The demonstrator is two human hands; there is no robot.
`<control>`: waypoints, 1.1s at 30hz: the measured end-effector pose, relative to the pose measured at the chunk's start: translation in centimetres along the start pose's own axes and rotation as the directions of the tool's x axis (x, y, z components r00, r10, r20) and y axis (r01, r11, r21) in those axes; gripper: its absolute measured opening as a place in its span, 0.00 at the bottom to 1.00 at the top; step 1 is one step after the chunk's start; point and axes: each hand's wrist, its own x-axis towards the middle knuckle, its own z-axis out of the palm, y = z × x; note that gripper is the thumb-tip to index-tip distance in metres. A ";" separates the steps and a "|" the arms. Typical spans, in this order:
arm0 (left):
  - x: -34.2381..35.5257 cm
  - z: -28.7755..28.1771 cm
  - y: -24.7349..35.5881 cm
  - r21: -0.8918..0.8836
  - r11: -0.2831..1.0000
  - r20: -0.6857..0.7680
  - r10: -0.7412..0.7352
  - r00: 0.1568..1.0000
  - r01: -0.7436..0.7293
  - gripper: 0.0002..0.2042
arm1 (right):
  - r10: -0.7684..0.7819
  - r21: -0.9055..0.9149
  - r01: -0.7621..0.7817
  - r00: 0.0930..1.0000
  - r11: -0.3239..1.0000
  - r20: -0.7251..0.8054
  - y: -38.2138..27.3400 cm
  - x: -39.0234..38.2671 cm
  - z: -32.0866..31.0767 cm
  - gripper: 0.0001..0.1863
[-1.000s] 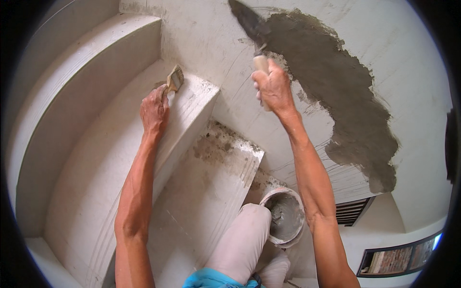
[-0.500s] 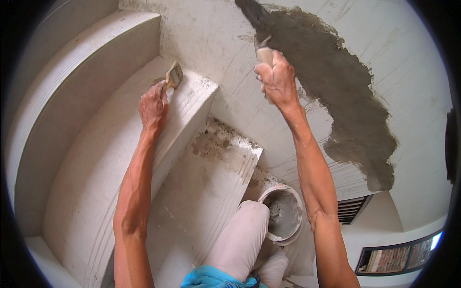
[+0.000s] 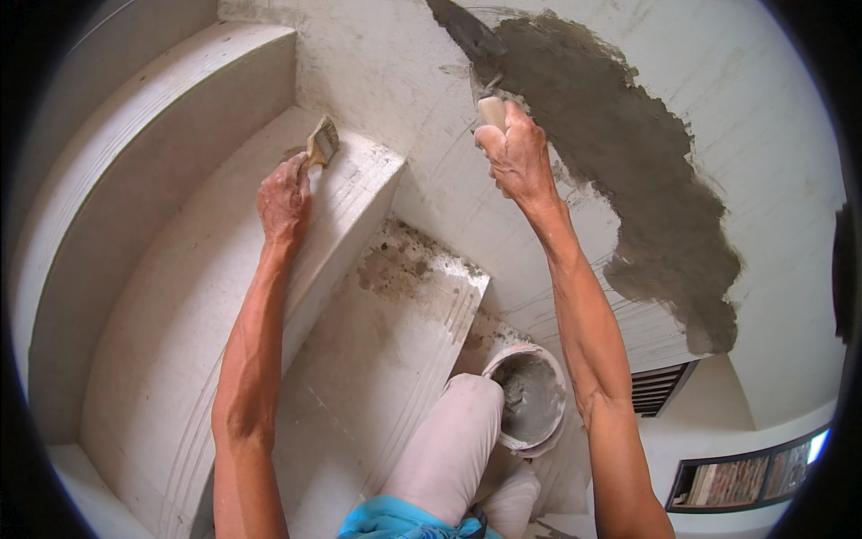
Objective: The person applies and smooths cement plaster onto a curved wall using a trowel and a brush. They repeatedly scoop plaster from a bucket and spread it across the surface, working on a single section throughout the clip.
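My right hand point(image 3: 518, 154) is closed round the pale handle of a trowel point(image 3: 473, 34), whose dark, mortar-smeared blade lies against the wall at the upper left end of a wet grey mortar patch point(image 3: 620, 135). That patch runs down the pale wall point(image 3: 772, 153) to the right. Over a stair step, my left hand point(image 3: 285, 198) grips a flat brush point(image 3: 322, 142), its bristle end caked and pointing up and away from me. Whether the brush touches the step I cannot tell.
Pale stair steps point(image 3: 359, 359) curve up on the left, one with dark splatters near the wall. A bucket point(image 3: 549, 440) with grey mortar inside stands beside my knee. A slatted vent point(image 3: 660, 391) and a window point(image 3: 727, 481) lie at the lower right.
My right hand and the trowel have shifted slightly, the blade going a little toward the upper left along the wall. The left hand with the brush stays nearly in place.
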 end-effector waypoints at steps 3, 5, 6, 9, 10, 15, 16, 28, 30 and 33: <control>0.2 -0.4 0.9 0.061 0.997 0.067 -0.052 0.996 0.048 0.12 | 0.014 0.039 -0.017 0.997 0.999 0.082 3.3 -1.3 1.9 0.13; 0.1 -0.7 0.7 0.067 0.996 0.079 -0.072 0.994 0.067 0.12 | 0.090 0.007 -0.094 0.966 0.996 0.243 2.4 -3.3 2.5 0.15; 0.2 -0.3 0.7 0.059 0.996 0.085 -0.075 0.994 0.070 0.12 | 0.090 -0.026 -0.087 0.968 0.996 0.234 3.1 -4.3 2.9 0.15; 0.2 0.1 0.3 0.021 1.000 0.020 -0.010 1.000 0.010 0.12 | 0.175 0.027 -0.187 0.953 0.982 0.248 2.6 -5.9 3.4 0.14; 0.2 -0.1 0.5 0.015 1.000 0.014 0.000 1.000 0.000 0.12 | 0.220 0.071 -0.246 0.940 0.967 0.262 1.9 -6.2 3.4 0.14; 0.0 -0.2 0.9 -0.021 0.999 0.042 -0.043 0.998 0.044 0.13 | 0.189 0.236 -0.222 0.970 0.946 0.154 0.8 -6.1 2.5 0.11; 0.0 -0.3 0.9 -0.018 0.999 0.044 -0.048 0.998 0.049 0.13 | 0.209 0.308 -0.243 0.968 0.920 0.138 -0.4 -6.0 1.7 0.11; 0.2 -0.7 1.2 -0.002 0.996 0.093 -0.090 0.992 0.091 0.13 | 0.177 0.613 -0.023 0.965 0.789 -0.192 -2.1 -0.4 -5.7 0.11; 0.2 -0.9 1.4 -0.002 0.994 0.109 -0.110 0.988 0.111 0.14 | 0.186 0.608 -0.037 0.965 0.793 -0.184 -1.7 0.1 -5.7 0.12; 0.2 -0.8 1.4 -0.006 0.996 0.084 -0.088 0.993 0.089 0.13 | 0.205 0.615 -0.055 0.963 0.787 -0.177 -1.5 0.5 -4.8 0.12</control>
